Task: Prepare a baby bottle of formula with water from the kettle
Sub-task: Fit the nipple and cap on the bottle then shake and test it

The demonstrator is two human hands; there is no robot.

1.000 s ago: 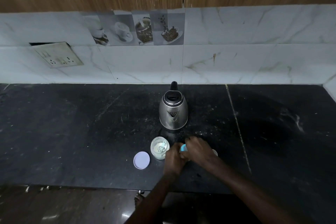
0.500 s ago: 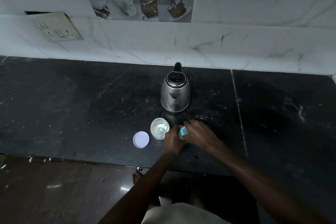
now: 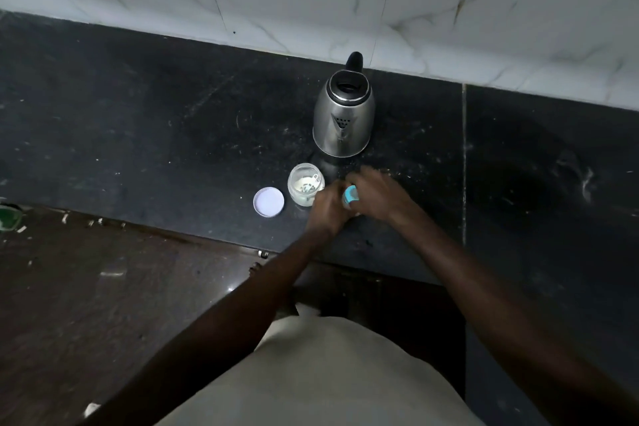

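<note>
meeting near the worktop [image 3: 138,121] front edge, the left hand [image 3: 326,207] and right hand [image 3: 378,195] have their fingers closed round a teal-collared baby bottle [image 3: 350,196], mostly hidden. just left stand an open glass formula jar [image 3: 306,184] and its flat round lid [image 3: 268,201]. beyond, a steel kettle [image 3: 344,116]; bare dark stone either side.
</note>
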